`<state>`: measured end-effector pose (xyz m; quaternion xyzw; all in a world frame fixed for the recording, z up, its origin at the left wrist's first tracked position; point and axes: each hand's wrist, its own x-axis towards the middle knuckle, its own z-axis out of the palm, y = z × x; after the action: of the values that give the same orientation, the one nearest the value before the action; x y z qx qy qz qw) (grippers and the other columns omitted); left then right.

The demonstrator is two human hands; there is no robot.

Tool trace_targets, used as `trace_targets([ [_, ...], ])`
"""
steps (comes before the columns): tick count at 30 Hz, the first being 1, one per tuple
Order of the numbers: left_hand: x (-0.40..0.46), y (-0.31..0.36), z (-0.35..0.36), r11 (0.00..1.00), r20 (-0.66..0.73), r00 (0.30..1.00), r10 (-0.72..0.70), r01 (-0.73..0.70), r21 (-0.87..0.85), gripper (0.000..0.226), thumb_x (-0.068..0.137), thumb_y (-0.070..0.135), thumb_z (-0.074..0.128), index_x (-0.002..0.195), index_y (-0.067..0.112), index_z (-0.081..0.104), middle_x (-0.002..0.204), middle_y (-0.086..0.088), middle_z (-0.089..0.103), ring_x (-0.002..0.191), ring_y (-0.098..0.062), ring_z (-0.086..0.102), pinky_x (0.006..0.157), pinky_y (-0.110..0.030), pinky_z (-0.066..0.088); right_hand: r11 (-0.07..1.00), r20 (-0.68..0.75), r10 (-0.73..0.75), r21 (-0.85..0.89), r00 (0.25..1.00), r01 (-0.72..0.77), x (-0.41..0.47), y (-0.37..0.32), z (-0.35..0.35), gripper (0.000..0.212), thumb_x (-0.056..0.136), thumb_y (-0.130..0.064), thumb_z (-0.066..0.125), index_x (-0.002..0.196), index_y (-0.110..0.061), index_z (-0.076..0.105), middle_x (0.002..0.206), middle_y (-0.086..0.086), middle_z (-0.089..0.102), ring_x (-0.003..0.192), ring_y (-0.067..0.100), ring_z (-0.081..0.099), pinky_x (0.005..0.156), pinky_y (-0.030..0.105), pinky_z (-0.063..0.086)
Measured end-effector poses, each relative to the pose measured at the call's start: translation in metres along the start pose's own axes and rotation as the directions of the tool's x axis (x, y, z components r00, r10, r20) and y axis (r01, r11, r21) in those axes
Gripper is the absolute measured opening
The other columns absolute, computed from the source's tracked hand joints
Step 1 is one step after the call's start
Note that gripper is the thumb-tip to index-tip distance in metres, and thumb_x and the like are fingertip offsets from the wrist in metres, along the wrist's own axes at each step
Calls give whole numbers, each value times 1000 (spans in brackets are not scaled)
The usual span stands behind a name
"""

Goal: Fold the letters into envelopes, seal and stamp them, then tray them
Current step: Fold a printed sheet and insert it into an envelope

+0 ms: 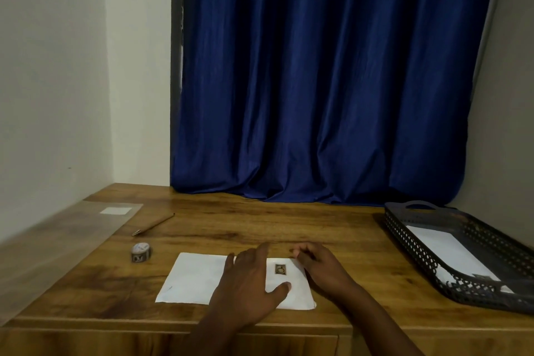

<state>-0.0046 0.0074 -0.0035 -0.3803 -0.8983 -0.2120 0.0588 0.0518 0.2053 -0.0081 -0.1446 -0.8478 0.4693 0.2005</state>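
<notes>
Head view: the left hand (248, 283) lies flat, fingers spread, pressing the smooth white paper envelope (196, 277). The right hand (320, 266) rests at its right edge, fingers loosely curled, just beside the small dark rectangular stamp (280, 269) between both hands. A perforated dark plastic tray (419, 248) sits well right of them.

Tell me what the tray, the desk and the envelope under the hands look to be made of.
Tray: likely moulded plastic, dark grey and matte, with perforated lattice walls and a moulded handle.
Desk: wood or wood-look laminate, warm brown with visible grain and a slight sheen; which one cannot be told.
Envelope: plain white matte paper, lying flat, bearing a small stamp.
</notes>
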Motion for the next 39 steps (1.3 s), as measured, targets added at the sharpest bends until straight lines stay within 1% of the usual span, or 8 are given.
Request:
trace_targets([
  [6,-6,6,-10,997,5,998,57,-56,-47,96,87,73,55,158,41,-1,168,9,15,154,-19,13,127,-48,14,960,125,152,218,980,-176,0,-34,-20,25,101,-30,60,105,-10,74,97,9,77,89,22,73,79,33,59],
  [9,-10,8,-13,992,-19,993,114,-115,-51,97,88,71,57,158,41,-3,167,10,13,154,-18,10,128,-44,9,991,244,118,24,963,-128,7,-53,-33,25,96,-36,67,106,-14,75,86,0,77,70,6,68,61,19,51],
  [15,-14,8,-13,978,-78,979,189,-195,-75,103,85,72,60,155,43,-9,162,12,15,149,-12,14,126,-36,8,939,469,137,-343,872,37,27,-82,-35,15,89,-35,76,99,-25,79,81,-13,74,70,1,62,62,19,47],
  [22,-16,9,-13,970,-125,967,223,-233,-69,101,82,74,60,156,42,-2,159,15,18,147,-10,15,122,-30,12,940,557,160,-337,815,46,34,-74,-18,25,91,-26,75,113,-15,77,103,-11,75,93,2,67,85,17,52],
  [27,-16,4,-8,960,-250,929,272,-279,7,96,81,82,47,153,40,-1,161,15,9,150,-9,7,127,-42,4,961,458,231,-246,859,-127,30,-51,-36,31,91,-25,75,111,-2,75,109,11,78,86,15,71,77,25,57],
  [32,-2,-7,8,987,-254,959,122,-145,-74,89,89,82,29,158,35,0,168,7,5,154,-17,7,126,-49,12,939,215,342,-35,915,-342,3,-17,-66,20,92,-22,74,87,-3,69,81,9,77,65,14,71,58,21,54],
  [36,8,-13,18,989,-228,969,90,-114,-97,78,90,80,26,154,36,26,161,4,30,149,-17,24,122,-46,24,919,48,329,215,943,-331,-21,0,-73,16,95,-15,70,90,0,67,82,13,76,66,21,71,58,27,53],
  [39,10,-14,17,997,-129,990,53,-61,-56,83,82,81,22,150,35,35,159,3,33,149,-18,29,121,-45,26,940,62,256,217,965,-264,-31,-6,-81,19,98,-21,66,102,-3,71,91,12,79,71,19,72,61,26,55],
])
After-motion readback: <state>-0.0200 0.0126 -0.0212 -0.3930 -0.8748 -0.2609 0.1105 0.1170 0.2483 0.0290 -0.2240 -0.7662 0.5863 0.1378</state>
